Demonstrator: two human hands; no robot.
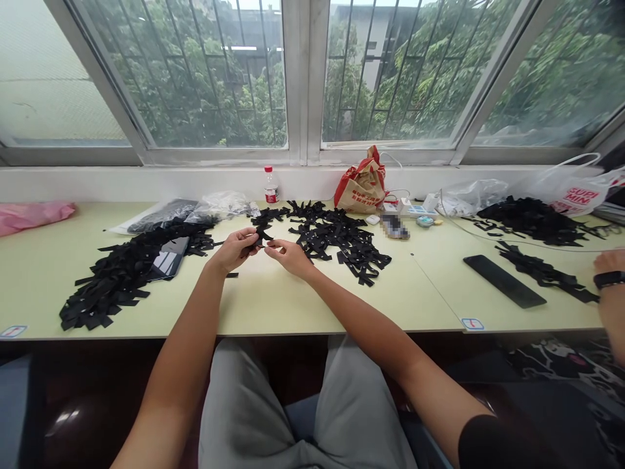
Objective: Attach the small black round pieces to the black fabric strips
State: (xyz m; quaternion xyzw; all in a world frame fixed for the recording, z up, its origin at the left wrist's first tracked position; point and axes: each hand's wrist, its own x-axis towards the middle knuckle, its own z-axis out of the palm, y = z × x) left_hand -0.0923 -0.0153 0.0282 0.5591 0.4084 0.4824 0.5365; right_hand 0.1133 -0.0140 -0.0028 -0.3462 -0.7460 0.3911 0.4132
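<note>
My left hand (237,249) pinches a small black fabric strip (263,234) above the table. Close beside it on the right, my right hand (288,256) has its fingertips together at the strip's lower end. A large heap of black strips (117,270) curves across the table on the left, partly over a phone (170,257). Another pile of black strips (336,238) lies spread out behind and to the right of my hands. One loose strip (232,275) rests just below my left wrist.
A bottle (271,189) and a red and tan bag (362,185) stand by the window. On the right are a dark flat phone-like slab (504,281), more black strips (532,218) and another person's hand (610,262). The table's front edge (303,333) runs above my lap.
</note>
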